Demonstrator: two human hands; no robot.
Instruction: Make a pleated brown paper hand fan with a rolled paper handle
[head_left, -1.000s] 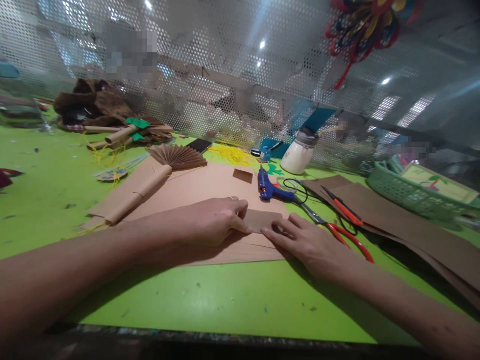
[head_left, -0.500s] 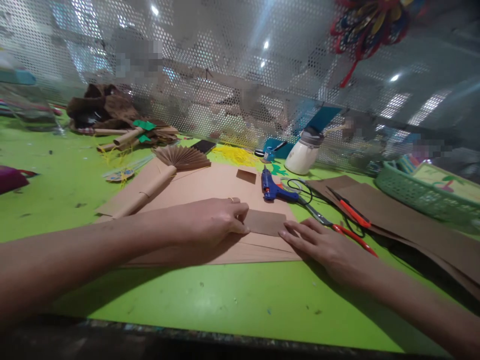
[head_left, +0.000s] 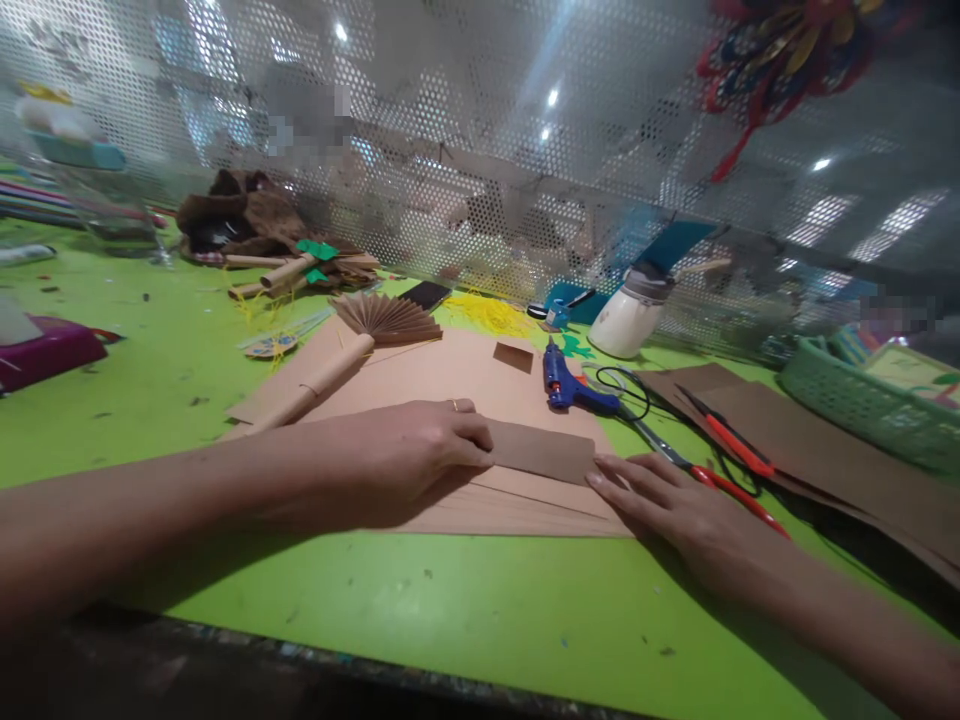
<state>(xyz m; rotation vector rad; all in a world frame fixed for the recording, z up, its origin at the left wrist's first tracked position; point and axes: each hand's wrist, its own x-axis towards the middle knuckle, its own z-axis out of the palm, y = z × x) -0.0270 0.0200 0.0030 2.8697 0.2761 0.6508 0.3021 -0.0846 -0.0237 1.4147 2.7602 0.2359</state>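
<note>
A strip of brown paper (head_left: 541,451) lies across a stack of light brown paper sheets (head_left: 442,372). My left hand (head_left: 420,445) is closed on the strip's left part, fingers bent down and a ring on one of them. At the other end, my right hand (head_left: 660,490) has its thumb and fingertips together on the strip's edge. Part of the strip is hidden under my left hand. A small folded brown paper piece (head_left: 514,356) sits above the strip. The blue glue gun (head_left: 564,380) lies behind my right hand, with red-handled scissors (head_left: 739,498) beside that hand.
On the left are a rolled paper tube (head_left: 330,378) and a pleated paper fan (head_left: 390,318). Farther back stand yellow paper shreds (head_left: 491,313) and a white jar (head_left: 624,322). To the right lie a red-handled knife (head_left: 739,442), brown sheets (head_left: 832,450) and a green basket (head_left: 847,405).
The view has shifted, so the scene sits farther right. My left hand has slid left along the strip, exposing more of it. My right hand stays at the strip's right end.
</note>
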